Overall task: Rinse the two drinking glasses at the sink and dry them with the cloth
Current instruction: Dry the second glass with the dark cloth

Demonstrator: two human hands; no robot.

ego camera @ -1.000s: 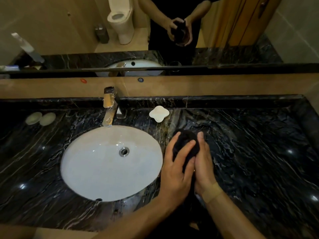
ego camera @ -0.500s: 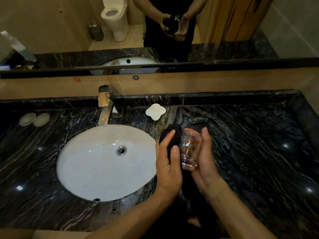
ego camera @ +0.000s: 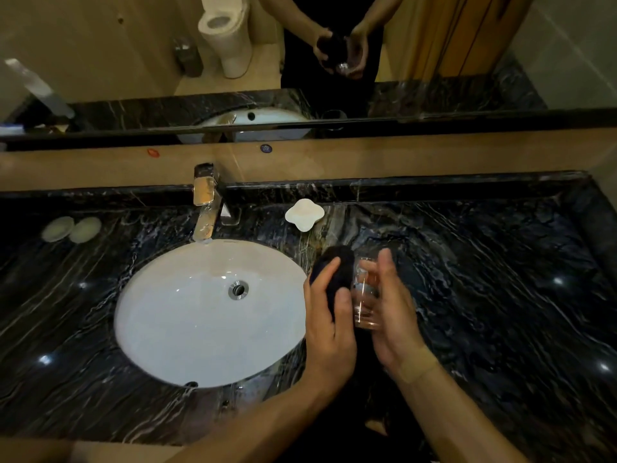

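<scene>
Between the two hands, just right of the sink, sits the work. The right hand (ego camera: pixel 389 315) has its grip closed around a glass (ego camera: pixel 365 292), fingers curled round the far side and the palm behind it, holding it upright above the desk (ego camera: pixel 500 295). The left hand (ego camera: pixel 329 315) has its grip clamped on the cloth (ego camera: pixel 335 265), a dark bundle pressed against the glass's left side, with its top bunched above the fingers near the rim.

This looks like the drying step. To do it well, I would say the right hand should turn the glass a little at a time while the left keeps the cloth snug against the wall, then push a fold of cloth down inside to reach the bottom. The glass is probably wet and slick, so the hold needs to be firm but not squeezing, and it is wise to stay low over the desk.

Left of the hands lies the white sink (ego camera: pixel 160 315), with the tap (ego camera: pixel 205 208) at its far edge showing no water running. Beyond the hands a small white dish (ego camera: pixel 304 214) rests on the desk. I cannot find the second glass for certain; the dark stone hides clear things well.
</scene>
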